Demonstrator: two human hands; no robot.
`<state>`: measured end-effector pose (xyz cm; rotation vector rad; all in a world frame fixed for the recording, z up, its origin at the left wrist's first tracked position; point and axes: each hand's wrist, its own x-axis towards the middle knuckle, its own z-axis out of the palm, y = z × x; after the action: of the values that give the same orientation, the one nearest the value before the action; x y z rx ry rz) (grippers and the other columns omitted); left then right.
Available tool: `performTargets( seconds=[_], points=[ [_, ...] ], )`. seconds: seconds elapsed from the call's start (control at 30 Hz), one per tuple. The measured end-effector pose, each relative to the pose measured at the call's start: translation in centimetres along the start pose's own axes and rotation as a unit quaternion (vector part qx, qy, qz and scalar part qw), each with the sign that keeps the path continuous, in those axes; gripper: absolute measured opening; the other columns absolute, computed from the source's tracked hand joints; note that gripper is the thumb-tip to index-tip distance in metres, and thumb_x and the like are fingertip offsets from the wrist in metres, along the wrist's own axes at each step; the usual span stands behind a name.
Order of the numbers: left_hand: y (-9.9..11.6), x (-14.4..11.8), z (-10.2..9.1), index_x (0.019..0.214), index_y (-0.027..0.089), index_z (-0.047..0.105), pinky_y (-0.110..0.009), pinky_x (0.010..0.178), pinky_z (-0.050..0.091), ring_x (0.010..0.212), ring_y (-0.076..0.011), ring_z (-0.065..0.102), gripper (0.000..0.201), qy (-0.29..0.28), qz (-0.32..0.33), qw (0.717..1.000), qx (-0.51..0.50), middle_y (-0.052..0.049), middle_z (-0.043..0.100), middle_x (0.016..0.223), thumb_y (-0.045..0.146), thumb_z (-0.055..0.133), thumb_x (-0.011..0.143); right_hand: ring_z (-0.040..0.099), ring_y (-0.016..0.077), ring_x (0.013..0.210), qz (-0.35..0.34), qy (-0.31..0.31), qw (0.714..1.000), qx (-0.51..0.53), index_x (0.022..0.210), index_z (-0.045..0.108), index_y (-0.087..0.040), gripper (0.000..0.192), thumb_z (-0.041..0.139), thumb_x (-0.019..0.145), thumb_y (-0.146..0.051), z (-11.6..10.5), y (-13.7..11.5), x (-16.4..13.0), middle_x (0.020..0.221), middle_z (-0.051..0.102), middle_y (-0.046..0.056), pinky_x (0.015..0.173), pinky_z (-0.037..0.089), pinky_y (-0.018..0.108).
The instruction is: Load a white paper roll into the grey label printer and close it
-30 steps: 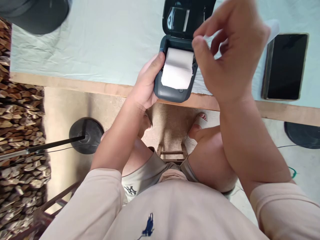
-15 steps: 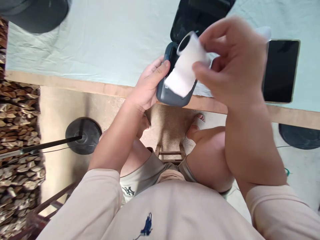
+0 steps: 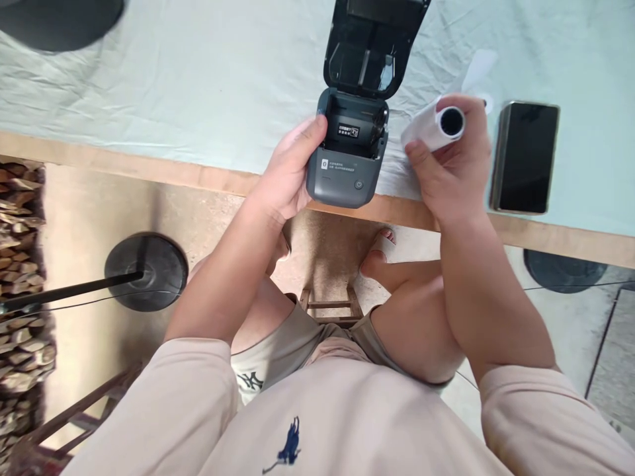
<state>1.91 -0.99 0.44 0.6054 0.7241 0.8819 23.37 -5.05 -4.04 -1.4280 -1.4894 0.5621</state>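
Observation:
My left hand grips the left side of a dark grey label printer, its thumb on the rim. The printer's black lid is swung up and away, and the paper bay shows a small printed sticker with no roll inside. To the right, my right hand is closed round a white paper roll, whose dark hollow core faces me. The roll is apart from the printer, just above the table cloth.
A smartphone lies right of my right hand on the pale cloth-covered table. Beyond the roll is a white strip. A dark round object stands at the far left. Below are a stand with a round base and stacked firewood.
My right hand has carried the paper roll from over the printer to its right, turning the core towards me. The printer's bay is now uncovered. My left hand still grips the printer.

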Motion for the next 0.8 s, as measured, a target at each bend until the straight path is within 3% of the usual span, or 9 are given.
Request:
performTargets(
  seconds=[0.1,0.17,0.23,0.33,0.4,0.53,0.6,0.67,0.8],
  points=[
    [0.0,0.0,-0.3,0.104,0.018,0.069,-0.045,0.114,0.044,0.140,-0.0295,0.045,0.023,0.007,-0.008,1.000,0.018,-0.006,0.076,0.101,0.032,0.054,0.093,0.054,0.0173,0.080,-0.021,0.057,0.989,-0.133,0.117,0.051,-0.034,0.049,0.069,0.073,-0.047,-0.5,-0.5,-0.2,0.093,0.064,0.001,0.076,0.047,0.037],
    [0.0,0.0,-0.4,0.105,0.013,0.066,-0.044,0.111,0.047,0.136,-0.0275,0.049,0.026,-0.006,0.000,0.999,0.035,-0.005,0.075,0.100,0.031,0.051,0.095,0.058,0.0176,0.081,-0.023,0.010,0.979,-0.204,0.121,0.052,-0.028,0.049,0.067,0.076,-0.042,-1.1,-1.4,-0.2,0.095,0.066,0.002,0.077,0.050,0.038],
    [0.0,-0.1,-0.5,0.103,0.010,0.065,-0.041,0.108,0.049,0.131,-0.0252,0.055,0.028,-0.032,0.019,0.998,0.050,-0.005,0.074,0.095,0.032,0.049,0.096,0.061,0.0173,0.087,-0.057,0.014,0.972,-0.228,0.121,0.053,-0.026,0.039,0.058,0.085,-0.040,-2.1,-2.3,-0.2,0.104,0.065,0.002,0.079,0.051,0.037],
    [0.0,-0.1,-0.5,0.100,0.010,0.064,-0.036,0.104,0.052,0.126,-0.0217,0.059,0.026,-0.031,0.030,0.997,0.064,-0.005,0.074,0.093,0.031,0.048,0.097,0.060,0.0162,0.088,-0.090,0.175,0.952,-0.235,0.113,0.052,-0.031,0.022,0.046,0.092,-0.037,-3.7,-2.9,-0.2,0.104,0.059,0.001,0.074,0.051,0.035],
    [0.1,-0.1,-0.3,0.101,0.010,0.064,-0.035,0.104,0.052,0.126,-0.0217,0.059,0.026,-0.012,0.019,0.998,0.067,-0.005,0.073,0.096,0.030,0.048,0.097,0.057,0.0182,0.094,-0.057,0.218,0.942,-0.250,0.111,0.049,-0.034,0.025,0.055,0.086,-0.032,-4.4,-2.3,0.1,0.108,0.055,0.002,0.074,0.051,0.036],
    [0.1,-0.1,-0.1,0.101,0.009,0.063,-0.035,0.107,0.049,0.131,-0.0230,0.054,0.023,0.003,0.006,0.999,0.051,-0.006,0.072,0.101,0.029,0.051,0.096,0.054,0.0222,0.101,0.041,0.145,0.954,-0.259,0.109,0.051,-0.030,0.051,0.075,0.065,-0.022,-4.1,-0.1,1.5,0.112,0.052,0.006,0.082,0.051,0.041],
    [0.1,0.0,-0.2,0.102,0.009,0.062,-0.035,0.109,0.047,0.133,-0.0223,0.052,0.024,-0.012,0.014,0.998,0.052,-0.006,0.072,0.101,0.029,0.051,0.096,0.053,0.0194,0.093,0.083,0.151,0.963,-0.206,0.098,0.056,-0.026,0.043,0.074,0.061,-0.013,-3.3,0.6,2.3,0.102,0.054,0.005,0.086,0.048,0.041],
    [0.0,0.0,-0.5,0.104,0.008,0.060,-0.037,0.110,0.045,0.132,-0.0219,0.052,0.026,-0.033,0.026,0.997,0.063,-0.004,0.072,0.099,0.030,0.048,0.097,0.050,0.0147,0.085,0.122,0.197,0.971,-0.056,0.090,0.058,-0.025,0.039,0.068,0.059,-0.002,-2.7,0.8,3.2,0.091,0.054,0.001,0.091,0.045,0.036],
    [-0.1,0.2,-0.9,0.103,0.013,0.063,-0.037,0.107,0.047,0.127,-0.0232,0.056,0.025,-0.052,0.029,0.995,0.080,-0.004,0.072,0.094,0.033,0.049,0.097,0.056,0.0067,0.077,0.186,0.297,0.894,0.279,0.108,0.048,-0.029,0.044,0.057,0.073,-0.003,-2.9,-0.4,4.3,0.093,0.059,-0.005,0.075,0.049,0.024]
  ],
)
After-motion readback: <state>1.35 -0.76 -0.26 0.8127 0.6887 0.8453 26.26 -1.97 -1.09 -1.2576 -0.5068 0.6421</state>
